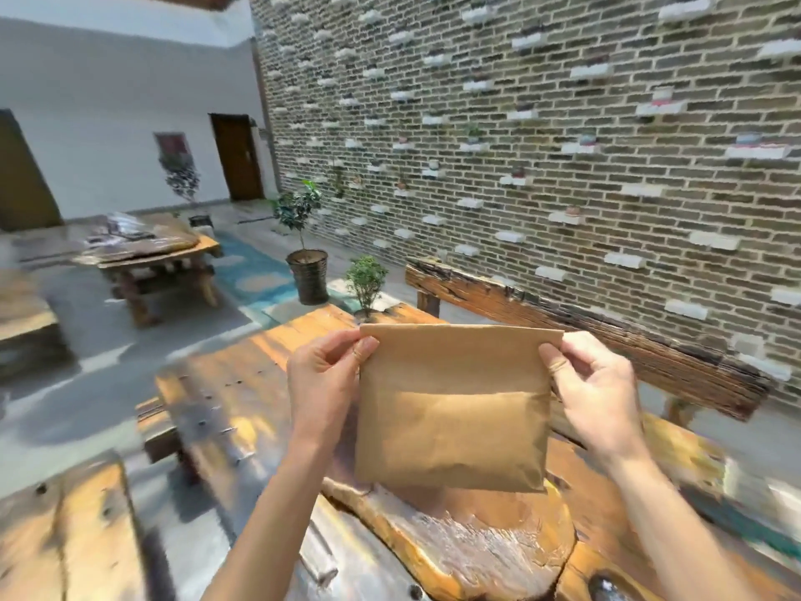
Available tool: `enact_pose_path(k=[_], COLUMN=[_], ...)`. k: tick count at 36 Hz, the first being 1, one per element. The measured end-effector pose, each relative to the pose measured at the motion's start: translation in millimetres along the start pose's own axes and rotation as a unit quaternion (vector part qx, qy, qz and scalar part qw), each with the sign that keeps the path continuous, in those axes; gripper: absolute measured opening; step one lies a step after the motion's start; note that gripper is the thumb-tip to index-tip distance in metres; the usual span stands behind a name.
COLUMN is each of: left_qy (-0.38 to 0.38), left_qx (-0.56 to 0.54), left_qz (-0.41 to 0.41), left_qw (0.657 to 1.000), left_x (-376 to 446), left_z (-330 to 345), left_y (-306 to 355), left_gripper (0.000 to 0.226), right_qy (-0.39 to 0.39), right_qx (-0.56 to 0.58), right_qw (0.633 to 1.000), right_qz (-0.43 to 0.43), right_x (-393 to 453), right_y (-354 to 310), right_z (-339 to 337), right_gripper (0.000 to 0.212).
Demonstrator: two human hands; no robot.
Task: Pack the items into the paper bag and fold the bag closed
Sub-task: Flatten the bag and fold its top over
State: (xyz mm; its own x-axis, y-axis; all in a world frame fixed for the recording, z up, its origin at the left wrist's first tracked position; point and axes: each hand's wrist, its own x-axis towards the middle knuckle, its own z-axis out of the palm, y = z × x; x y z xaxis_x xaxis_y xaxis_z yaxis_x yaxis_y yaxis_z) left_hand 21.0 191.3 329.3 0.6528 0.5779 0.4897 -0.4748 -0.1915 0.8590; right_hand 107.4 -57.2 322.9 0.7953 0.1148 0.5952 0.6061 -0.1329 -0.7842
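Step in hand: we are holding the paper bag [453,409] up by its two top corners and, as we judge it, getting ready to fold its top over.
Left hand [323,383]: we are pinching the bag's top left corner, thumb on the near face and the other fingers behind the paper.
Right hand [594,392]: we are pinching the bag's top right corner the same way, thumb on the front, so the two hands are apart by the bag's full width.
Where the bag is: we are holding it upright above the wooden table [455,553]; whether its lower edge is touching the wood or hanging just clear of it, we cannot tell.
Contents: we are seeing a squarish bulge in the lower half of the bag, which suggests the items are already inside; what they are is hidden.
Top edge: it is lying flat and straight between our hands, with the mouth looking closed.
Doing it well: we are aiming to keep both corners level and the paper taut, so the crease runs parallel to the top edge and lands above the bulge.
Risk: we are watching for one corner dropping lower than the other, which would skew the fold, or for the load shifting if the bag tilts.
Support: we are judging that resting the bag on the table before creasing would give a firmer fold.
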Motion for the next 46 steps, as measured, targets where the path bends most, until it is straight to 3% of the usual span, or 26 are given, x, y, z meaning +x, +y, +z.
enact_pose_path(k=[4, 8, 15, 22, 26, 28, 30, 32, 35, 37, 41, 42, 46], left_qy=[0.051, 0.094, 0.152, 0.158, 0.175, 0.183, 0.179, 0.18, 0.169, 0.139, 0.086, 0.073, 0.019], left_qx=[0.025, 0.059, 0.074, 0.107, 0.126, 0.131, 0.155, 0.184, 0.222, 0.255, 0.259, 0.273, 0.305], left_qz=[0.021, 0.03, 0.017, 0.001, -0.025, -0.032, -0.025, -0.029, -0.031, -0.031, -0.085, -0.092, -0.142], left_qw=[0.998, 0.993, 0.985, 0.982, 0.976, 0.974, 0.971, 0.966, 0.96, 0.956, 0.958, 0.955, 0.942], left_x=[15, 39, 96, 154, 183, 199, 216, 235, 262, 281, 326, 337, 381], left_z=[-62, -124, -224, -302, -338, -355, -370, -384, -405, -418, -439, -443, -450], left_y=[2, -7, -32, -63, -89, -104, -119, -134, -161, -181, -227, -240, -288], left_gripper=[0.033, 0.024, 0.017, 0.023, 0.018, 0.019, 0.022, 0.024, 0.022, 0.016, 0.01, 0.01, 0.013], right_qy=[-0.057, -0.104, -0.15, -0.165, -0.172, -0.185, -0.197, -0.206, -0.202, -0.207, -0.256, -0.263, -0.261], right_qx=[0.083, 0.129, 0.114, 0.115, 0.153, 0.153, 0.147, 0.145, 0.136, 0.12, 0.069, 0.059, 0.032], right_qw=[0.995, 0.986, 0.982, 0.979, 0.973, 0.971, 0.969, 0.968, 0.97, 0.971, 0.964, 0.963, 0.964], right_qz=[0.015, 0.028, -0.002, -0.017, 0.009, 0.008, 0.012, 0.007, 0.011, 0.016, 0.025, 0.024, 0.049], right_x=[11, 21, 42, 60, 70, 77, 84, 90, 100, 109, 130, 133, 144], right_y=[-11, -18, -21, -9, 0, 5, 10, 19, 35, 54, 94, 105, 138], right_z=[69, 142, 270, 378, 427, 452, 476, 499, 536, 558, 602, 613, 661], right_gripper=[0.016, 0.018, 0.015, 0.017, 0.04, 0.024, 0.01, 0.013, 0.055, 0.059, 0.013, 0.011, 0.047])
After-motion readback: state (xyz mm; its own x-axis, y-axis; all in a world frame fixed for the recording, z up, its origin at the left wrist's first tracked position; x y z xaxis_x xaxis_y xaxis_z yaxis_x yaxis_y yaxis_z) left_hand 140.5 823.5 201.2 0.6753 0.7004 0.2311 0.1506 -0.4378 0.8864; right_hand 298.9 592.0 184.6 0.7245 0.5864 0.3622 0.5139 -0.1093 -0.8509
